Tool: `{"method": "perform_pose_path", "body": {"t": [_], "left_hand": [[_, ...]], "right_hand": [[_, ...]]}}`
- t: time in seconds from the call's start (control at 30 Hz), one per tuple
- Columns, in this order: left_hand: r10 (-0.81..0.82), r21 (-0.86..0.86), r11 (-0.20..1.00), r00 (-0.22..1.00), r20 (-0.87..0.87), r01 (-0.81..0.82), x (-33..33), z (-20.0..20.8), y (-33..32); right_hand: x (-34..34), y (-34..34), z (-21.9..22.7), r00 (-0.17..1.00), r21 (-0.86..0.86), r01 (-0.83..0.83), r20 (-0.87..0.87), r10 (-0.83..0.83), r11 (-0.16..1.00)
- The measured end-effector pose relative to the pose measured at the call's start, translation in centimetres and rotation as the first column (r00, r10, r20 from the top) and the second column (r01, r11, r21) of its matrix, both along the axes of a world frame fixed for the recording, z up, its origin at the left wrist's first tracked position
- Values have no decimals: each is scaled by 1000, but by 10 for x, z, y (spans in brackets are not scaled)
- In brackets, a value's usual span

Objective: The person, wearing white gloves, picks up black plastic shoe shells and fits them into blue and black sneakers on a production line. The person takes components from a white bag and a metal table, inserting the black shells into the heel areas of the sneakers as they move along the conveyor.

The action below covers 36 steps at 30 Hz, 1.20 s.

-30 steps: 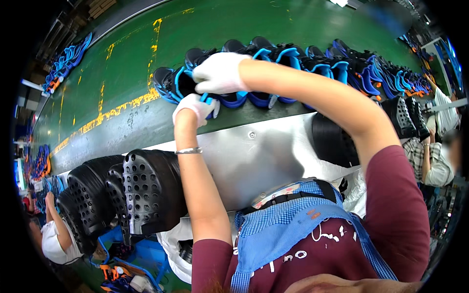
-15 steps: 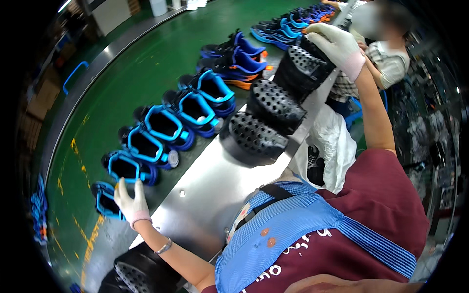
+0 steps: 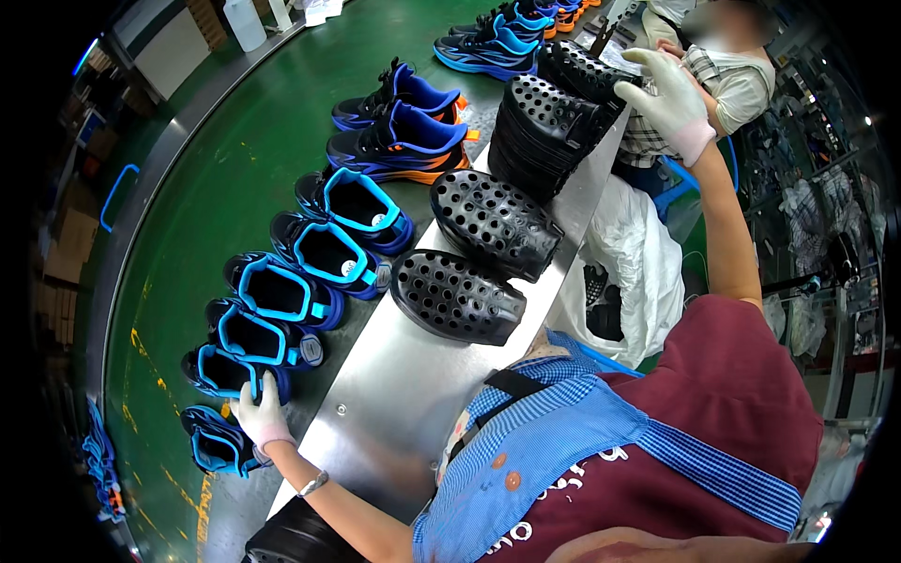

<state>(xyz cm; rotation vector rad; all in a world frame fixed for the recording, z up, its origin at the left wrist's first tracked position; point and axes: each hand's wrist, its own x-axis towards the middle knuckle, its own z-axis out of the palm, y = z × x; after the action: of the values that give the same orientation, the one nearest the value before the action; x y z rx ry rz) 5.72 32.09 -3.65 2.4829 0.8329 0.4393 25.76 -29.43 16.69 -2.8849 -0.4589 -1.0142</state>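
My left hand (image 3: pixel 262 419), in a white glove, has its fingers around the heel of a black-and-blue shoe (image 3: pixel 221 373) with a light blue collar. Similar shoes (image 3: pixel 277 289) stand in a row beyond it, and another shoe (image 3: pixel 219 441) is nearer to me. Gloved in white too, my right hand (image 3: pixel 674 101) is raised with thumb and fingers apart, holding nothing. Just left of it stand black perforated foot-shaped plastic pieces (image 3: pixel 587 70), stacked on the metal ledge (image 3: pixel 371 389). More of these perforated pieces (image 3: pixel 460 296) lie along the ledge.
Shoes with orange soles (image 3: pixel 399 141) and further blue shoes (image 3: pixel 488 47) stand on the green surface (image 3: pixel 253 122). A white plastic bag (image 3: pixel 648 253) with black pieces in it hangs beside the ledge. Another person (image 3: pixel 741 75) works at the far right.
My left hand has come onto a shoe's heel from the gap beside it. My right hand has drawn away from the farther black pieces. The view has shifted.
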Motion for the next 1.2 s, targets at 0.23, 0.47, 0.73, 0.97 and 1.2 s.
{"method": "perform_pose_path", "body": {"t": [0.23,0.47,0.73,0.97,1.2], "left_hand": [[122,-177,977,992,21,-117,-11,-28,10],[29,-212,977,998,50,-18,-21,-39,17],[31,-247,969,997,72,-12,-28,-39,20],[-70,-277,953,981,183,120,-21,-51,27],[8,-335,942,995,100,26,-26,-48,38]], "right_hand": [[14,-21,-13,959,166,92,-281,-43,982],[16,-9,-4,970,46,-6,-242,17,999],[36,-18,-1,950,-136,-156,-291,111,978],[33,-21,5,932,-137,-139,-354,82,981],[51,-9,1,903,-87,-182,-410,131,979]]}}
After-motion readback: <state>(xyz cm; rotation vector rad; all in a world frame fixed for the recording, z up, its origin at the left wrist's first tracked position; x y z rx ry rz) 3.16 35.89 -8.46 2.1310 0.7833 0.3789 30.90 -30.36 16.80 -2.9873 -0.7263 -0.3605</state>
